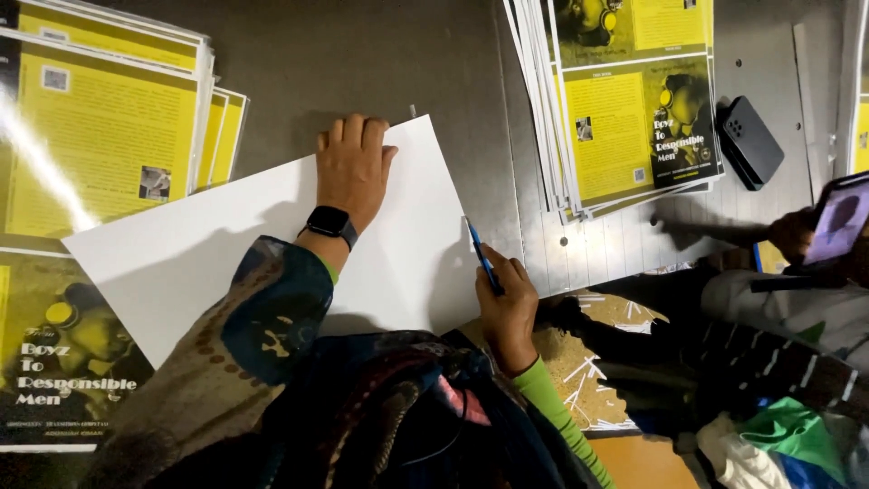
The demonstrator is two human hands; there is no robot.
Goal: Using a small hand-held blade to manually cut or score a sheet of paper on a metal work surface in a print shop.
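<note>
Meanwhile, my left hand [351, 167] presses flat, fingers together, on the white sheet [226, 235]; my right hand [507, 303] pinches a blue pen [482, 256] at its edge. I judge the sheet, overhanging the table [362, 63], could slip or crease if that pressure eases.

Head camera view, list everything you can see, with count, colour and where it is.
white sheet: one, white, centre of the grey table
printed cover stacks: three, yellow and black, top left, top centre right, lower left
phone: one, black, right of the centre stack
tablet: one, lit screen, far right, held by another person
paper trimmings: many, white, on the brown floor below the table edge
smartwatch: one, black, left wrist
pen: one, blue, in right hand
left hand: flat on the sheet
right hand: at the sheet's right edge
</note>
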